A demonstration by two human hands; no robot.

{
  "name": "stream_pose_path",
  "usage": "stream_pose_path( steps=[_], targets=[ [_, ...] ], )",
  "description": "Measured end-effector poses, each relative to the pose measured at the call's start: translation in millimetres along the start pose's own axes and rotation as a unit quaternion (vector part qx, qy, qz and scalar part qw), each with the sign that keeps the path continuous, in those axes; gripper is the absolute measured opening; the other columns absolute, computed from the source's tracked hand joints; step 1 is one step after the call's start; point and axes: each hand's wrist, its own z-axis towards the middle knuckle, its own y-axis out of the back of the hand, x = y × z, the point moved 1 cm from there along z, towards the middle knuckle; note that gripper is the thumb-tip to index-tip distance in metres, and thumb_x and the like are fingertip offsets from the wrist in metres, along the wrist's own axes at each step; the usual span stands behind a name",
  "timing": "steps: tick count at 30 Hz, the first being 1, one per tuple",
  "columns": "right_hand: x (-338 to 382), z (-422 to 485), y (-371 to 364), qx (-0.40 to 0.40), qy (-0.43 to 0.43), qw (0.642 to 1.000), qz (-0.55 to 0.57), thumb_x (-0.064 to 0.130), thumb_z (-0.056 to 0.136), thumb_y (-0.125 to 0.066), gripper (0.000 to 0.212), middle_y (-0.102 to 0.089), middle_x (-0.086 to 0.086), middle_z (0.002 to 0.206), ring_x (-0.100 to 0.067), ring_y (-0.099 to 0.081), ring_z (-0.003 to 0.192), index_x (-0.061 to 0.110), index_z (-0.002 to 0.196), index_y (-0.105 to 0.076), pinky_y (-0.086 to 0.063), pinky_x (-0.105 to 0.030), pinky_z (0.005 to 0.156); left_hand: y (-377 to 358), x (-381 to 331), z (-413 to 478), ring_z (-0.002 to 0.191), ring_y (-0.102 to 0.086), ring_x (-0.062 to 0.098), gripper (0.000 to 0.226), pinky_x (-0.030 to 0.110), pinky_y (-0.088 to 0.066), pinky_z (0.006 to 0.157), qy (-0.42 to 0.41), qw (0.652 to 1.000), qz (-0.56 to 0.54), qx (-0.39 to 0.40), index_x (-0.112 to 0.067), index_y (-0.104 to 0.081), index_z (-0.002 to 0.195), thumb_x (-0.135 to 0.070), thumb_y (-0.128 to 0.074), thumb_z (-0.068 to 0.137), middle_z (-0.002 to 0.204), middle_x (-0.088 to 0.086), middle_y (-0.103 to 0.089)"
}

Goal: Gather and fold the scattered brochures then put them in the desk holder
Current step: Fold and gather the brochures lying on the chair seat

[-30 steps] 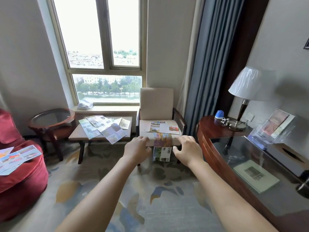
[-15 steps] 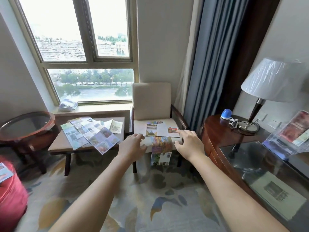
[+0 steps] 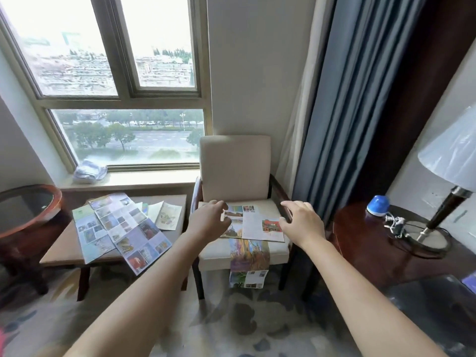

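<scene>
An unfolded brochure (image 3: 260,225) lies flat on the seat of the beige chair (image 3: 234,166). A second long brochure (image 3: 248,261) hangs over the seat's front edge. My left hand (image 3: 210,219) hovers open at the flat brochure's left edge. My right hand (image 3: 301,222) hovers open at its right edge. Neither hand grips anything. More open brochures (image 3: 121,228) are spread on the low side table (image 3: 59,251) to the left. The desk holder is out of view.
A round glass-topped table (image 3: 28,210) stands far left. A dark wooden desk (image 3: 381,251) on the right carries a lamp (image 3: 448,176) and a blue object (image 3: 378,205). Blue curtains (image 3: 342,112) hang behind the chair. Patterned carpet covers the floor.
I have come closer to the chair and the view has swung right. Both hands have reached forward from the seat's front edge to either side of the flat brochure.
</scene>
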Motion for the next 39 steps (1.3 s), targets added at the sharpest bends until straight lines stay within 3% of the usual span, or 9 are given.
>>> stream_pose_path(
  steps=[3, 15, 22, 28, 32, 39],
  targets=[
    [-18, 62, -3, -0.012, -0.006, 1.000, -0.001, 0.030, 0.084, -0.053, 0.045, -0.058, 0.004, 0.128, -0.019, -0.042, 0.124, 0.026, 0.129, -0.053, -0.045, -0.035, 0.088, -9, -7, 62, 0.105, -0.060, 0.017, 0.033, 0.029, -0.045, 0.072, -0.010, 1.000, -0.012, -0.022, -0.023, -0.058, 0.118, -0.036, -0.052, 0.088, 0.119, -0.005, -0.062],
    [-38, 223, -79, 0.046, -0.001, 0.999, 0.005, 0.030, 0.085, -0.052, 0.046, -0.056, 0.004, 0.130, -0.018, -0.041, 0.126, 0.026, 0.131, -0.052, -0.045, -0.036, 0.091, -66, 37, 236, 0.111, -0.056, 0.019, 0.035, 0.039, -0.052, 0.087, 0.028, 0.999, -0.023, 0.024, -0.023, -0.057, 0.119, -0.032, -0.053, 0.085, 0.120, -0.002, -0.062],
    [-52, 340, -123, 0.050, -0.036, 0.998, -0.002, 0.029, 0.084, -0.052, 0.045, -0.056, 0.005, 0.130, -0.019, -0.042, 0.125, 0.027, 0.130, -0.052, -0.046, -0.035, 0.089, -105, 73, 372, 0.108, -0.055, 0.017, 0.033, 0.028, -0.040, 0.073, 0.014, 0.999, -0.030, 0.020, -0.027, -0.057, 0.115, -0.035, -0.052, 0.083, 0.114, -0.008, -0.063],
    [-47, 435, -157, 0.047, -0.053, 0.997, 0.009, 0.030, 0.084, -0.053, 0.045, -0.057, 0.007, 0.130, -0.017, -0.041, 0.125, 0.028, 0.129, -0.052, -0.047, -0.037, 0.088, -110, 111, 479, 0.108, -0.058, 0.020, 0.033, 0.033, -0.048, 0.085, 0.025, 0.998, -0.039, 0.033, -0.025, -0.057, 0.114, -0.035, -0.053, 0.083, 0.114, -0.005, -0.063],
    [-55, 461, -183, 0.088, -0.066, 0.994, -0.004, 0.031, 0.085, -0.052, 0.045, -0.055, 0.007, 0.132, -0.018, -0.041, 0.126, 0.029, 0.130, -0.051, -0.047, -0.037, 0.089, -136, 125, 505, 0.108, -0.058, 0.019, 0.033, 0.032, -0.043, 0.087, 0.028, 0.997, -0.025, 0.069, -0.025, -0.058, 0.114, -0.035, -0.052, 0.083, 0.113, -0.005, -0.064],
    [-68, 505, -227, 0.120, -0.060, 0.991, -0.009, 0.031, 0.087, -0.053, 0.045, -0.055, 0.005, 0.133, -0.018, -0.041, 0.127, 0.028, 0.132, -0.050, -0.045, -0.036, 0.094, -180, 142, 541, 0.108, -0.058, 0.020, 0.033, 0.033, -0.050, 0.084, 0.054, 0.995, -0.042, 0.074, -0.022, -0.059, 0.114, -0.030, -0.049, 0.083, 0.114, -0.003, -0.064]
  ],
)
